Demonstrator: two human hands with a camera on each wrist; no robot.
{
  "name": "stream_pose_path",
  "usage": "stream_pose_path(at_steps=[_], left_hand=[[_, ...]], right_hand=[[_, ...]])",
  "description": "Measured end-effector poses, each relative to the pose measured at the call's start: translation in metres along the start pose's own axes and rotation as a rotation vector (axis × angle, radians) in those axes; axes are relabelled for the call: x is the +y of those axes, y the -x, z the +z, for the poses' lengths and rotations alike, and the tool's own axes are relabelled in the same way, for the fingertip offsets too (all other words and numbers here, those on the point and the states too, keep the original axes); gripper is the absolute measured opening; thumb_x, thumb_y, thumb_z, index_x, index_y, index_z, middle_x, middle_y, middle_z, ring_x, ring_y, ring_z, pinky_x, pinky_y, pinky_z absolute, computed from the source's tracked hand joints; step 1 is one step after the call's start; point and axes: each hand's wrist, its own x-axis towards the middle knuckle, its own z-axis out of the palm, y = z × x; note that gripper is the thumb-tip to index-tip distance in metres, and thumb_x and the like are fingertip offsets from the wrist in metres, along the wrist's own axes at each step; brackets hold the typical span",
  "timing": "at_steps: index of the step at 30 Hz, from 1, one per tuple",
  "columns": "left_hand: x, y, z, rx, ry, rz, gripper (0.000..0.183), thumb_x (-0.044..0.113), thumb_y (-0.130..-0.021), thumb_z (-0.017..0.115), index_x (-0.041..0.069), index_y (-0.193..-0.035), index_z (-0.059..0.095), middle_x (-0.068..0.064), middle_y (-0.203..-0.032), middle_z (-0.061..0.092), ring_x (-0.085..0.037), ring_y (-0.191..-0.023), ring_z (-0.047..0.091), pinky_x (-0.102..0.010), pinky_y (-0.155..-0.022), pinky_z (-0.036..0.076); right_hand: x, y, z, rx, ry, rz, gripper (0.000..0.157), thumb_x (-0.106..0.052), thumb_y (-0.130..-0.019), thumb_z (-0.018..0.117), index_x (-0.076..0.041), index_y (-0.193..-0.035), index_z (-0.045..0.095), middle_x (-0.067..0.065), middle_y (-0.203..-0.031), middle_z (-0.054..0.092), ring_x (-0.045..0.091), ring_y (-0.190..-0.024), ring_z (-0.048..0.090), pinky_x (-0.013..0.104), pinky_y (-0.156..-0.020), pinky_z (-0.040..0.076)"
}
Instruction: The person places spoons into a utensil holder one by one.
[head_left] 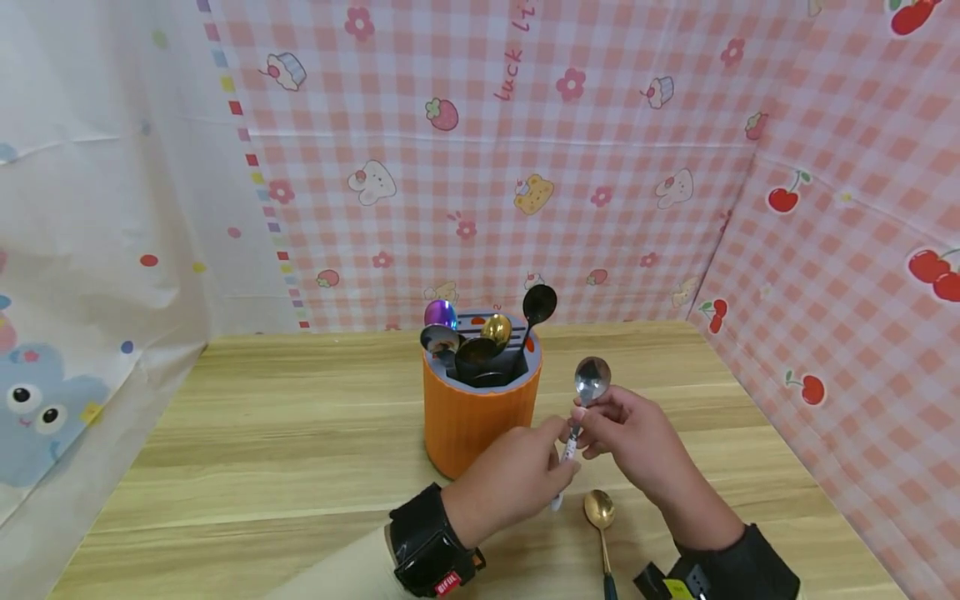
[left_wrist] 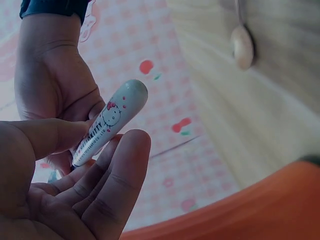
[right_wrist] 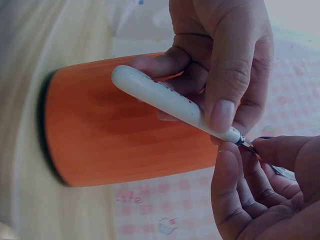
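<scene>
Both hands hold one spoon (head_left: 592,379) with a silver bowl and a white handle, raised in front of the orange holder. My left hand (head_left: 517,475) pinches the white handle (left_wrist: 117,112), which bears a printed cartoon cat face and lettering. At the neck just below the bowl, my right hand (head_left: 637,437) pinches the metal between thumb and fingers. The bowl points up and away in the head view. Below the hands, a gold spoon (head_left: 599,510) with a dark handle lies on the table.
The orange ribbed utensil holder (head_left: 480,425) stands close to the left hand, its grey slotted top carrying several spoons, among them a black one (head_left: 540,304), a gold one (head_left: 497,330) and a purple one (head_left: 441,314). Checked cloth walls border the wooden table (head_left: 300,433) behind and at right.
</scene>
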Motion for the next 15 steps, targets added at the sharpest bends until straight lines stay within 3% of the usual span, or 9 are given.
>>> stream_pose_path(at_steps=[5, 15], left_hand=[[0.004, 0.004, -0.016, 0.063, -0.040, 0.071, 0.029, 0.026, -0.097, 0.062, 0.008, -0.119, 0.056, 0.007, -0.066, 0.056, -0.005, -0.051, 0.049, -0.020, -0.046, 0.042], [0.015, 0.010, -0.048, 0.121, -0.091, 0.084, 0.030, 0.029, -0.098, 0.061, 0.010, -0.120, 0.053, 0.008, -0.069, 0.057, -0.005, -0.052, 0.050, -0.021, -0.048, 0.042]], right_hand=[[-0.020, -0.004, -0.001, -0.008, 0.015, -0.054, 0.027, -0.023, -0.095, 0.067, 0.000, -0.107, 0.063, 0.017, -0.092, 0.069, 0.027, -0.078, 0.068, 0.037, -0.065, 0.058], [-0.057, -0.013, 0.000, -0.015, 0.077, -0.135, 0.024, -0.026, -0.095, 0.067, -0.004, -0.103, 0.064, 0.014, -0.090, 0.070, 0.025, -0.079, 0.068, 0.038, -0.066, 0.058]])
